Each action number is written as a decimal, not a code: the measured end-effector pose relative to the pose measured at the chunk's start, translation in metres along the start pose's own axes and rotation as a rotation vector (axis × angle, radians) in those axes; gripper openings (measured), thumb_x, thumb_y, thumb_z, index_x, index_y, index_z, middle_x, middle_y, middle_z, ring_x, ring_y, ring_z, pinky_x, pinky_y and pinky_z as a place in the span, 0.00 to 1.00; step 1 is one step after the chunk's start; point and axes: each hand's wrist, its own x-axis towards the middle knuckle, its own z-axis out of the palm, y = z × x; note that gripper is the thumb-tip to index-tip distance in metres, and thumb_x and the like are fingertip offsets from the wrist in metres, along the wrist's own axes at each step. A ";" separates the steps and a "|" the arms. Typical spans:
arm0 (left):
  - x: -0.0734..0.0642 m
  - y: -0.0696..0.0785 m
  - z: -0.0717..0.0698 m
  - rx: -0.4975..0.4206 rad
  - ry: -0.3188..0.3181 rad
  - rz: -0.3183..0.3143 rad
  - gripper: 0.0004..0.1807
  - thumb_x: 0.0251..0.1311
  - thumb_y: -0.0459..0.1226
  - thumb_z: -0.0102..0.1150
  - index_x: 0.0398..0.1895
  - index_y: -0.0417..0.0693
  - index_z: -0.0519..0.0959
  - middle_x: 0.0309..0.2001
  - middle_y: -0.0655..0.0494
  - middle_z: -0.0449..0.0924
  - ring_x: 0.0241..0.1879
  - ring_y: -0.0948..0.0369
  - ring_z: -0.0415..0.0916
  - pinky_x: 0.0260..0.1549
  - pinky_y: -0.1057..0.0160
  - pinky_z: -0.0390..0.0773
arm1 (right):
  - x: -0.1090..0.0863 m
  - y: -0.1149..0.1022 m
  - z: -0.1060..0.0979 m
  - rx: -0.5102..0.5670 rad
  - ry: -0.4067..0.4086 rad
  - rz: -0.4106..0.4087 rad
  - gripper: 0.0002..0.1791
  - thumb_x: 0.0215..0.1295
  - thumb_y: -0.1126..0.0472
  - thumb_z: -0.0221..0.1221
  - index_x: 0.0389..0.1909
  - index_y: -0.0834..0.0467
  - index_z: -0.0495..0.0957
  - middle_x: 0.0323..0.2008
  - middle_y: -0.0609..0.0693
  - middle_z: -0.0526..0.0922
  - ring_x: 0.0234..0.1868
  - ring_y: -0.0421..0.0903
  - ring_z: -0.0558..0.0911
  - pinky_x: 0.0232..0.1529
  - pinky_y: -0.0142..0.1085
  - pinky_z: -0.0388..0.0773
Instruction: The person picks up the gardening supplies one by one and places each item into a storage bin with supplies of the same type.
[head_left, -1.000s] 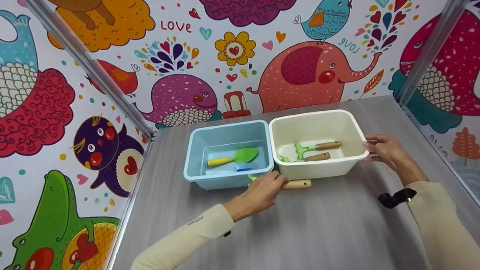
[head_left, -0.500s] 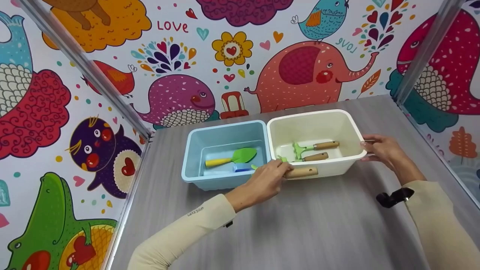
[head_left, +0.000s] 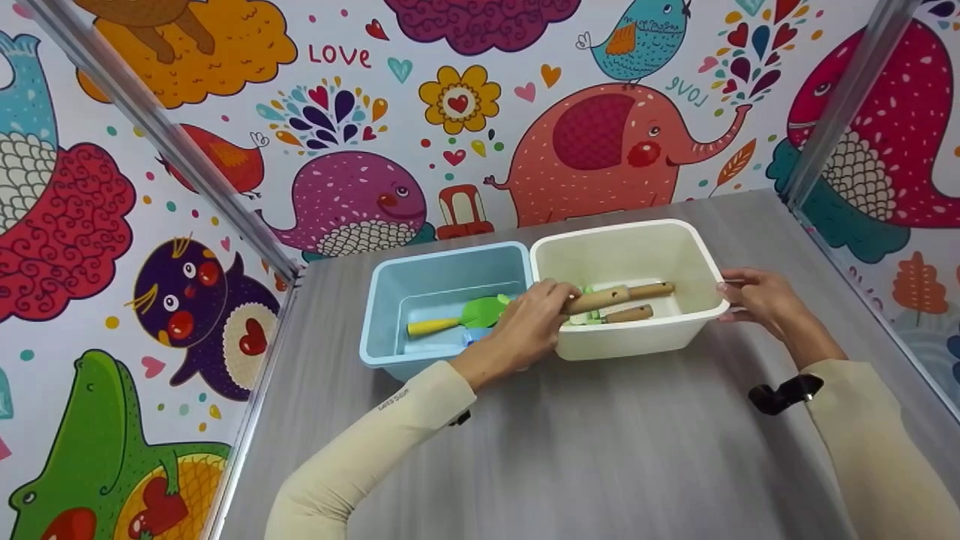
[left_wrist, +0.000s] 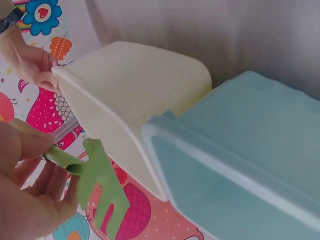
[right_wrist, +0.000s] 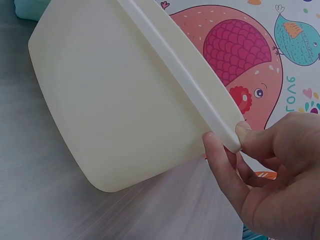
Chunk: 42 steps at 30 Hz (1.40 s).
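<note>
My left hand grips a hand fork with a flat green head and a pale wooden handle. It is raised at the seam between the two bins, its handle reaching over the cream bin. In the head view the hand hides the fork's green head. My right hand pinches the cream bin's right rim, thumb on one side and fingers underneath, as the right wrist view shows. Inside that bin lie two wooden-handled green tools, a rake-like one and another nearer the front.
A light-blue bin stands against the cream bin's left side. In it lie a green trowel with a yellow handle and a blue item, partly covered by my left arm. Printed walls with metal corner posts enclose the grey table.
My left hand has lifted the hand fork from in front of the bins, up and away from me, to over the cream bin's front rim. My right hand keeps its hold on the rim.
</note>
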 end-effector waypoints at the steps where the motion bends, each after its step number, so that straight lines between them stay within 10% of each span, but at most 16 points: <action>1: 0.002 0.000 -0.002 0.010 0.009 0.002 0.17 0.69 0.33 0.56 0.60 0.48 0.75 0.54 0.51 0.79 0.54 0.57 0.77 0.56 0.59 0.80 | 0.000 0.000 0.000 0.004 -0.002 0.000 0.34 0.76 0.57 0.53 0.75 0.68 0.54 0.69 0.69 0.63 0.36 0.31 0.82 0.44 0.32 0.85; 18: 0.031 0.000 -0.014 -0.037 0.100 -0.028 0.18 0.68 0.32 0.59 0.60 0.48 0.75 0.56 0.52 0.79 0.56 0.59 0.76 0.62 0.60 0.77 | 0.000 -0.004 -0.002 0.003 -0.024 0.043 0.36 0.76 0.54 0.53 0.77 0.65 0.52 0.72 0.68 0.61 0.38 0.32 0.81 0.47 0.33 0.84; 42: 0.060 0.020 0.025 -0.204 0.183 -0.007 0.15 0.68 0.30 0.57 0.56 0.45 0.75 0.51 0.52 0.81 0.52 0.61 0.78 0.57 0.66 0.78 | 0.000 -0.003 -0.001 -0.015 -0.024 0.043 0.36 0.77 0.54 0.52 0.77 0.65 0.52 0.73 0.68 0.60 0.40 0.33 0.80 0.47 0.32 0.84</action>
